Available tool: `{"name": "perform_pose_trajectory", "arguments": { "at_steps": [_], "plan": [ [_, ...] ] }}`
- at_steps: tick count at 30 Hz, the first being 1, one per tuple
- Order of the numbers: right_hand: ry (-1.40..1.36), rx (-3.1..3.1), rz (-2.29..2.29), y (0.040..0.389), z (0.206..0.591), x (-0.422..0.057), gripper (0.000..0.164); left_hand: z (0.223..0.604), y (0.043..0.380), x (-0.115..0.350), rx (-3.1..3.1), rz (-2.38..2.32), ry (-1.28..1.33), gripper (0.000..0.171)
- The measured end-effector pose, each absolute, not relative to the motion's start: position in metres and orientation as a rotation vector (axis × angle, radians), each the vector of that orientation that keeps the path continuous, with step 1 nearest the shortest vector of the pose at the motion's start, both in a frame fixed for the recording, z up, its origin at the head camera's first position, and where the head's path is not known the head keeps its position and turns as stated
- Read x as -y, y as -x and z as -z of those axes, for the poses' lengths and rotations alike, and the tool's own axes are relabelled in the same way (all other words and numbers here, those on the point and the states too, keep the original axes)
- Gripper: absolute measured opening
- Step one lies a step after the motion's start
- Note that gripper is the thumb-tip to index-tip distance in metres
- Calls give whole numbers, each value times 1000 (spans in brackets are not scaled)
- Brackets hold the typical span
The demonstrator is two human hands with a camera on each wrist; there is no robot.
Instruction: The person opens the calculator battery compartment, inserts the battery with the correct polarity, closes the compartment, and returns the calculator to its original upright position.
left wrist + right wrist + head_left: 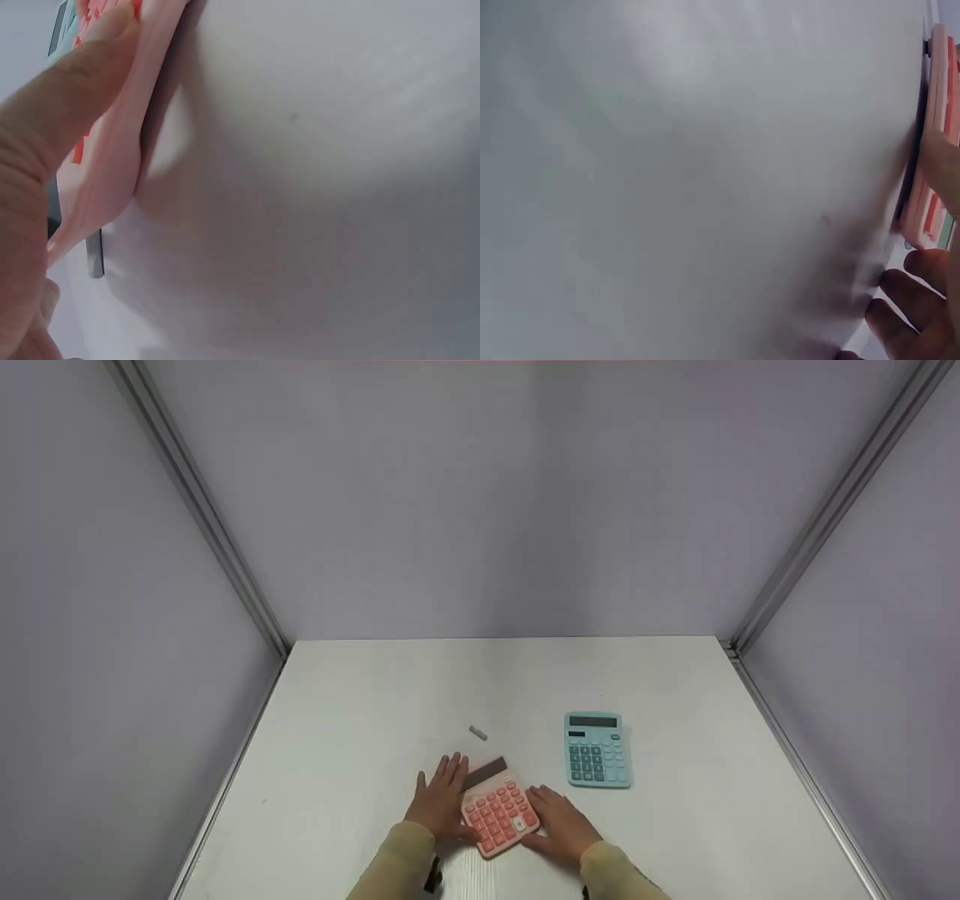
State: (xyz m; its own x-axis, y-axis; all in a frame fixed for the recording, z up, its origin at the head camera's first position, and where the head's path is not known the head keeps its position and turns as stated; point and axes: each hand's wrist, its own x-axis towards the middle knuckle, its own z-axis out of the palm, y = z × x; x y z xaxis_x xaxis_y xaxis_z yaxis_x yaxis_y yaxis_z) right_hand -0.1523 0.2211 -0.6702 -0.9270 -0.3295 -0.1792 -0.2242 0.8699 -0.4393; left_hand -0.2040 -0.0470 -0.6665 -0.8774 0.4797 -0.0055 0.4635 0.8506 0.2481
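A pink calculator (499, 815) with a dark display lies at a slant on the white table, between the two hands. Along its left side the left hand (440, 802) rests with straight fingers, its thumb on the lower left edge. That thumb (71, 94) presses on the calculator's face by the keys in the left wrist view. The right hand (561, 826) holds the lower right corner between thumb and bent fingers. In the right wrist view the thumb (939, 161) touches the calculator's side. The undersides of the fingers are partly hidden.
A light blue calculator (598, 754) lies upright-facing to the right of the pink one. Beyond the pink calculator is a small grey stick-like object (478, 733). Grey panels (510, 510) wall the white table (337, 697) at the back and both sides.
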Motion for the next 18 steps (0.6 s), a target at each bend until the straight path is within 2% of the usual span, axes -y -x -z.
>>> {"name": "perform_pose_trajectory", "arguments": {
  "at_steps": [11, 18],
  "plan": [
    [360, -2744, 681, 148, 666, -229, 85, 672, 180, 40, -3107, -245, -718, 120],
    [356, -2733, 668, 149, 667, -230, 83, 676, 162, 31, -3017, -425, -621, 141]
  ]
}}
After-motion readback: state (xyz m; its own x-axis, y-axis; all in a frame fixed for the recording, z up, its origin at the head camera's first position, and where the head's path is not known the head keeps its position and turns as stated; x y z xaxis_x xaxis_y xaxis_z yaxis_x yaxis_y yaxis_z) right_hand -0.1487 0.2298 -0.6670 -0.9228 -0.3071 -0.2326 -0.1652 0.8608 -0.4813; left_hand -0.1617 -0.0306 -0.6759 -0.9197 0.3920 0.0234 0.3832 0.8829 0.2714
